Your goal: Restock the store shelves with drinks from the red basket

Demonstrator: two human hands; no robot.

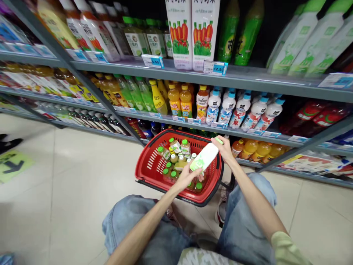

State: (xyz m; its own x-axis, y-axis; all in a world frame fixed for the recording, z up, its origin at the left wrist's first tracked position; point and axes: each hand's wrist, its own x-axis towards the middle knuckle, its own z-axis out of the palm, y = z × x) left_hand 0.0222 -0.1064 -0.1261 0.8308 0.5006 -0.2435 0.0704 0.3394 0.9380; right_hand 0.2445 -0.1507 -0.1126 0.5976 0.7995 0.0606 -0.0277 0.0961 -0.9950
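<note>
I hold a white bottle with a green label and green cap [205,156] lying sideways over a red shopping basket [149,165]. My left hand [187,176] grips its base end. My right hand [224,149] grips its neck near the cap. Inside the basket stand several small juice bottles with green caps [176,154]. The basket rests on the floor in front of my knees, close against the lowest shelf.
Grey store shelves [234,77] rise ahead, stocked with juice and drink bottles and price tags. Large white-green bottles [300,36] stand top right. Tiled floor [68,184] spreads to the left, with a green floor sticker [12,165] and someone's dark shoe [8,143].
</note>
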